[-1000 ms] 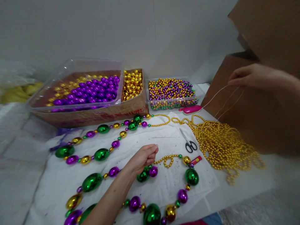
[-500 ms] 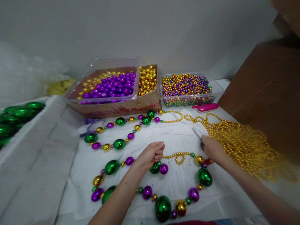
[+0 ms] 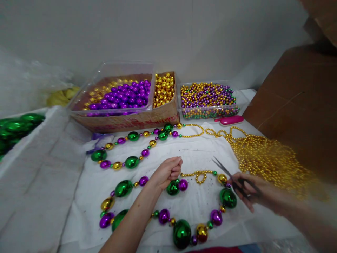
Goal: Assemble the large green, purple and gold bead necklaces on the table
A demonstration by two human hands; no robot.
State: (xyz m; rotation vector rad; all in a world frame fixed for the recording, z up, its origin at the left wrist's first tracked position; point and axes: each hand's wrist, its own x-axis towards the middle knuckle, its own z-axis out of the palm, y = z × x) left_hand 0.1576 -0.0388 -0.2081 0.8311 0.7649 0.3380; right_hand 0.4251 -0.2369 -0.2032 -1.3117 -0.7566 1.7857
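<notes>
My left hand (image 3: pixel 170 171) is closed in a pinch over the middle of the cloth; what its fingertips hold is too small to make out. Close below its fingers runs the end of a gold bead chain (image 3: pixel 201 176), part of a necklace of large beads, with a green bead (image 3: pixel 228 198) on its right side. My right hand (image 3: pixel 250 188), a little blurred, grips black-handled scissors (image 3: pixel 223 167), blades slightly apart and pointing up and left. Behind the hands lies a second bead necklace (image 3: pixel 132 162). A thin needle-like piece (image 3: pixel 196 150) rests on the white cloth (image 3: pixel 202 196).
Along the wall stand a clear bin of purple beads (image 3: pixel 126 95), a cardboard box (image 3: pixel 164 114) with gold beads, and a tub of small mixed beads (image 3: pixel 209 100). Gold bead strands (image 3: pixel 268 161) are heaped at right, near a pink-handled tool (image 3: pixel 231 120). Green ornaments (image 3: pixel 18 130) sit far left.
My right hand has moved down and turned, so the scissors' handles and parted blades now show. My left hand stays pinched in nearly the same place. The whole view has shifted slightly.
</notes>
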